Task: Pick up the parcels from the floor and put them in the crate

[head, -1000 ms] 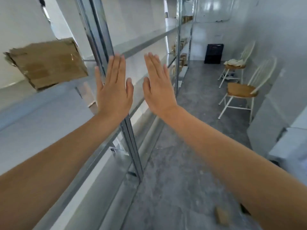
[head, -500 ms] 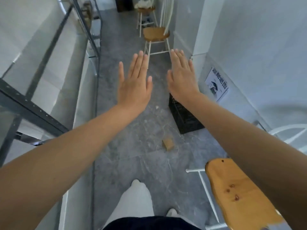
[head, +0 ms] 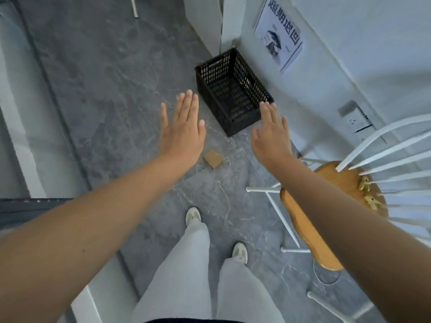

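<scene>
A small brown cardboard parcel (head: 212, 159) lies on the grey floor between my two outstretched arms. Beyond it stands a black mesh crate (head: 251, 81), open at the top, close to the white wall; I see nothing inside it. My left hand (head: 183, 132) is held flat, palm down, fingers straight and apart, above the floor just left of the parcel. My right hand (head: 271, 134) is flat too, its fingertips over the crate's near right corner. Neither hand holds anything.
A white spindle-back chair with a wooden seat (head: 326, 206) stands at the right, under my right forearm. A metal shelf unit (head: 30, 201) runs along the left. A paper notice (head: 278, 34) hangs on the wall. My legs and shoes (head: 193, 215) are below.
My view has swung from the shelves along the aisle down to the floor. The crate and parcel now sit closer to the centre. Both hands stay flat and empty.
</scene>
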Action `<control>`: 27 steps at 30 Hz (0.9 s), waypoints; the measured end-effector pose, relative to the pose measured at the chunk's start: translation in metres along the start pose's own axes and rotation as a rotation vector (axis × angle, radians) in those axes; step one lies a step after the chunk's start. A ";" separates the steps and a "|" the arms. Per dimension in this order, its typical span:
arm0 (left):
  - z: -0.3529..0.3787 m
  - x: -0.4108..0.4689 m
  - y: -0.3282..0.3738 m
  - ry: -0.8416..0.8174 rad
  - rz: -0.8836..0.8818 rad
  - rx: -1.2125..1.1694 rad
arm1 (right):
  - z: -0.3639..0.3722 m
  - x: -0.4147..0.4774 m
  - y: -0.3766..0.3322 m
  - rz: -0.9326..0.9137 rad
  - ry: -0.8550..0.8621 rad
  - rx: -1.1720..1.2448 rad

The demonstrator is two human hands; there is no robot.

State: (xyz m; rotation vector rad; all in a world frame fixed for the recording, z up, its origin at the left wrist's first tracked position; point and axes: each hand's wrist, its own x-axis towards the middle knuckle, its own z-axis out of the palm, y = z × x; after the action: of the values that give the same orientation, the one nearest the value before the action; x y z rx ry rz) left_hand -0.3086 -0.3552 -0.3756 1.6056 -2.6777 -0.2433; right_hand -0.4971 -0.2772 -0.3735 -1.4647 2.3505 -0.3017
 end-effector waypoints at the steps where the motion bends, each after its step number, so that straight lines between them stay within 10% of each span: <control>1: 0.008 0.010 -0.012 -0.011 0.006 0.000 | 0.014 0.008 -0.006 0.017 -0.016 -0.007; 20: 0.443 0.128 -0.090 -0.577 -0.139 -0.236 | 0.416 0.123 0.128 0.058 -0.534 -0.197; 27: 0.607 0.177 -0.093 -0.634 -0.342 -0.388 | 0.562 0.182 0.158 0.805 -0.571 0.659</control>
State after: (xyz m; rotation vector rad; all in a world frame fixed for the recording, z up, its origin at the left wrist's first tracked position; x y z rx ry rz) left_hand -0.3641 -0.4760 -1.0005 2.0856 -2.4344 -1.3892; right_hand -0.4727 -0.3675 -0.9781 -0.2055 1.8863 -0.3276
